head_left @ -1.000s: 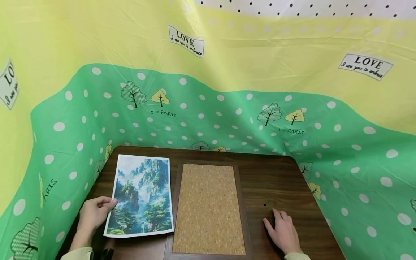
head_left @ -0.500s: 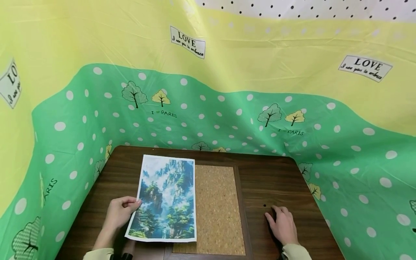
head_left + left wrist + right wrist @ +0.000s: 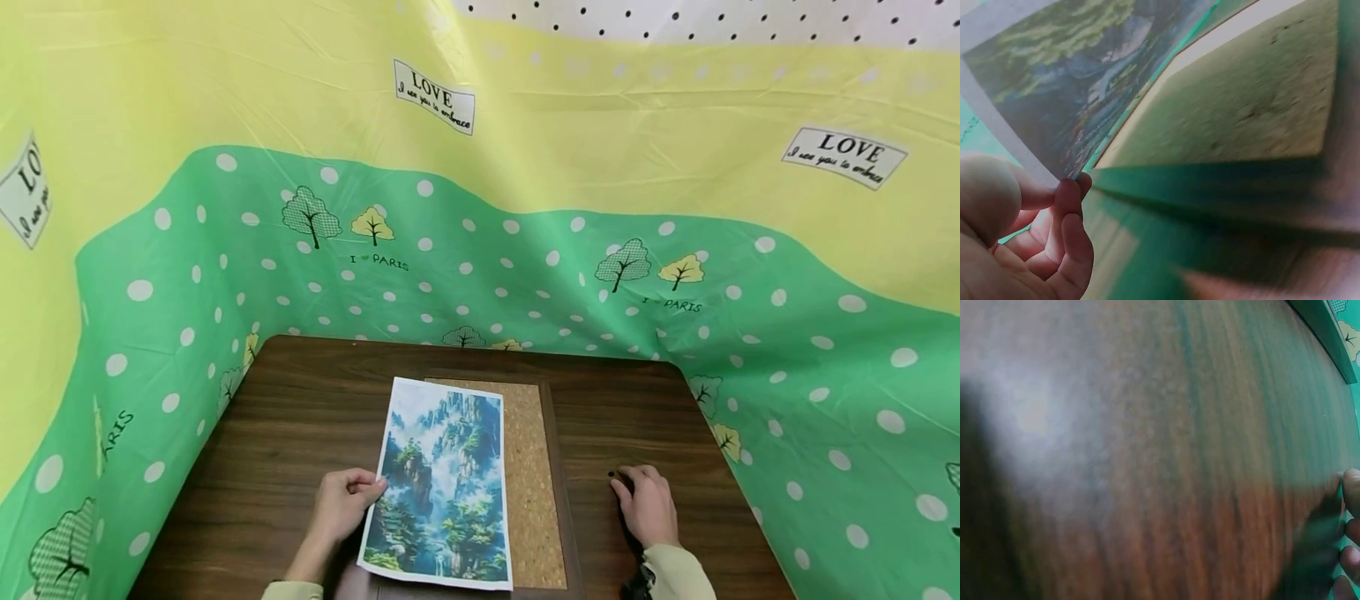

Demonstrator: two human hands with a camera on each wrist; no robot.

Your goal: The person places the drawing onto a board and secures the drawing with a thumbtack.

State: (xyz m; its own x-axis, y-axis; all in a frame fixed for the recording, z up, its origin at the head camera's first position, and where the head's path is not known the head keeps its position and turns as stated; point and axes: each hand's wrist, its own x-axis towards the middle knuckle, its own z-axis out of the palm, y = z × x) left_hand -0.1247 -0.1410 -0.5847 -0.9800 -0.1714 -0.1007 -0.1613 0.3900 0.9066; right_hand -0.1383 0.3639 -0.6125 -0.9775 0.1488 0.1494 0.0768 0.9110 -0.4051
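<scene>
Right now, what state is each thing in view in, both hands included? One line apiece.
Tan rectangular cork board: partly covered, a strip along its right side showing.
White-bordered blue-green landscape print: held by its left edge, overlapping the board.
Bare left hand: pinching the print.
Bare right hand: fingers bent, no object visible in it.
Dark brown wood-grain tabletop: bearing the board.
Yellow-and-green patterned fabric: hanging, creased.

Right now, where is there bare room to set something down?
Bare wood shows on the table from its left edge to the left grip, and beyond the right grip, between the cork board and the table's right edge. The middle is crowded, the picture sheet held over the cork board.
</scene>
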